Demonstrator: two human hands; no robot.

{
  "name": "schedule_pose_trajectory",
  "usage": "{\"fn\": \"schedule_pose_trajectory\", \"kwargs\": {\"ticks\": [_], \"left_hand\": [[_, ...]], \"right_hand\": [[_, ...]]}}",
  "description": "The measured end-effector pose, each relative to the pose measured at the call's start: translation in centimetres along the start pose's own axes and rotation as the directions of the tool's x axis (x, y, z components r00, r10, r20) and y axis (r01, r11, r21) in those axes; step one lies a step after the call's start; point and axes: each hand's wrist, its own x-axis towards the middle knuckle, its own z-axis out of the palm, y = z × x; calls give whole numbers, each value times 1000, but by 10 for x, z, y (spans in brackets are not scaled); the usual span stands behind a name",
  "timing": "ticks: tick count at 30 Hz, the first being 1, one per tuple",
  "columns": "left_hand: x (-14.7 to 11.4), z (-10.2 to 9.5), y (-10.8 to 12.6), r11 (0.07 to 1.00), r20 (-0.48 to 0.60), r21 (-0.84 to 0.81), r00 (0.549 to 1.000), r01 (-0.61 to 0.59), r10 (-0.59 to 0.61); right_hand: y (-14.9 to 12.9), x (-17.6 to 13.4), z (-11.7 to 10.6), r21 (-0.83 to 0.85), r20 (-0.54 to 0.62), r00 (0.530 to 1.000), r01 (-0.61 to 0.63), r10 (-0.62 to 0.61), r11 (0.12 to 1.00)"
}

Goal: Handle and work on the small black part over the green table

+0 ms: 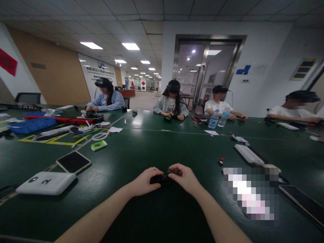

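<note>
My left hand [146, 180] is closed around a small black object [164, 179], holding it low over the dark green table in front of me. What kind of object it is I cannot make out. At its right end, the bent fingers of my right hand [186, 177] come together in a pinch. Something small and dark may sit between those fingertips, but it is too small to name. Off to the right lies a small red and black piece [221, 162], apart from both hands.
On the left are a white power bank [47, 183], a phone [73, 162], a green and white box [99, 145] and a blue tray [32, 125]. On the right are a white device [249, 154], another phone [303, 202] and water bottles [214, 119]. Several people sit across the table [141, 145].
</note>
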Motion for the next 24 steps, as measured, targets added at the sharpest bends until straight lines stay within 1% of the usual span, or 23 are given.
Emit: {"fn": "schedule_pose_trajectory", "kwargs": {"ticks": [5, 8, 13, 18, 24], "left_hand": [[2, 2, -3, 999, -13, 21, 999, -37, 38], [2, 2, -4, 998, -11, 21, 999, -52, 52], [2, 2, -2, 998, -17, 24, 998, -57, 57], [2, 2, -2, 997, -23, 22, 997, -74, 75], [0, 2, 0, 997, -25, 34, 997, -69, 70]], "right_hand": [[-14, -7, 5, -100, 163, 987, 28, -11, 995], [-15, -8, 6, -132, 213, 976, 65, -35, 989], [-12, -7, 7, -177, 217, 974, 109, -69, 978], [-15, -8, 8, -172, 220, 974, 93, -54, 981], [-18, -9, 8, -179, 230, 972, 85, -43, 980]]}}
